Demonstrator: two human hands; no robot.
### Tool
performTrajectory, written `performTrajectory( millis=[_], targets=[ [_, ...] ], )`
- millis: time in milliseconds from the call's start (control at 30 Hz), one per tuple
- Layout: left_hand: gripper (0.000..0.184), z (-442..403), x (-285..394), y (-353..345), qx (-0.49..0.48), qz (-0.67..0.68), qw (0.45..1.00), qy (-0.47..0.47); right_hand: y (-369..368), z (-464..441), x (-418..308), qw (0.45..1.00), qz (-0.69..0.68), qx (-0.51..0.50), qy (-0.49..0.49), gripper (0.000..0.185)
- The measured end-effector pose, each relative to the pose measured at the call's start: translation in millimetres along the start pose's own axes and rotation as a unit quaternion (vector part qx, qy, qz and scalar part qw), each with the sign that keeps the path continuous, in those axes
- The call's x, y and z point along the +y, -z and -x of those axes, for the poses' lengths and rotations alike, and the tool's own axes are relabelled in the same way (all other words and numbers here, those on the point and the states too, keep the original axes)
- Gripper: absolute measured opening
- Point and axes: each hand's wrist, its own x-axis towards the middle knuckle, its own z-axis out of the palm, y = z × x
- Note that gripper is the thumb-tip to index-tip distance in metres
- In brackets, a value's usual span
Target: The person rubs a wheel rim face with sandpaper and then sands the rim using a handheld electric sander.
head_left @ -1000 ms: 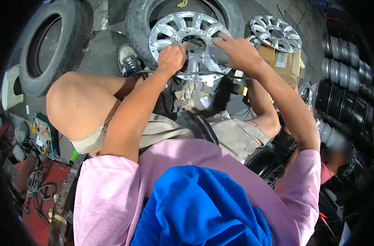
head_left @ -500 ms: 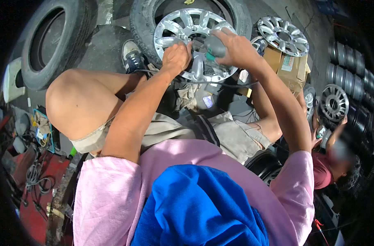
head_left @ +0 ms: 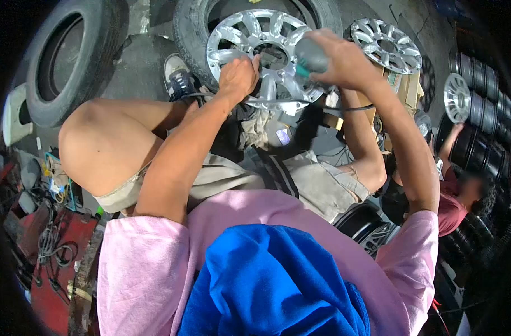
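Note:
A silvery multi-spoke wheel face [head_left: 276,25] rests against a tire [head_left: 190,36] beyond my knees. My left hand [head_left: 239,77] is closed around a spoke on the left side, beside the center hole. In my right hand [head_left: 342,59] is a rounded grey and green power tool [head_left: 311,56], over the right side of the wheel; its underside is hidden. A dark cable [head_left: 283,101] crosses the wheel's near edge.
A second wheel face [head_left: 387,46] lies on a cardboard box at right. Farther right, a co-worker in a red shirt [head_left: 451,207] reaches toward a small wheel [head_left: 457,98] near stacked rims [head_left: 482,115]. Another tire [head_left: 70,61] stands left, above a red surface [head_left: 54,280] with cables.
My right hand, with the tool, has moved right and slightly up. The left hand stays on the wheel. The co-worker's small wheel is higher in view than half a second ago.

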Motion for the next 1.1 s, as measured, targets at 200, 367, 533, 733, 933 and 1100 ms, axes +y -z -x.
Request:
performTrajectory(
  millis=[200, 367, 533, 733, 933, 1100],
  targets=[
    [0.053, -2.3, -4.1, -5.2, -0.009, -0.022, 1.0, 0.009, -35.2, -34.9, -19.8, 0.995, -0.006, -0.079, 0.057, 0.081],
    [0.054, -2.6, -5.5, -6.7, -0.013, -0.016, 1.0, 0.012, -30.5, -45.6, -21.5, 0.992, 0.066, -0.085, 0.07, 0.08],
    [0.057, -3.0, 0.8, -3.5, -0.023, -0.034, 0.999, 0.028, -8.9, -8.0, -9.8, 0.991, 0.001, -0.124, 0.044, 0.081],
    [0.057, -3.2, -5.7, -4.1, -0.023, -0.054, 0.998, -0.007, -35.1, -6.9, -22.6, 0.997, -0.036, -0.041, 0.052, 0.077],
    [0.058, -4.1, -4.0, -6.8, -0.035, -0.047, 0.998, 0.014, -17.8, 38.7, -25.3, 0.996, -0.047, -0.068, -0.018, 0.075],
    [0.059, -4.8, 1.0, 1.3, -0.056, -0.06, 0.996, 0.035, -40.7, 14.5, -14.5, 0.996, -0.064, 0.064, -0.023, 0.077]
  ],
)
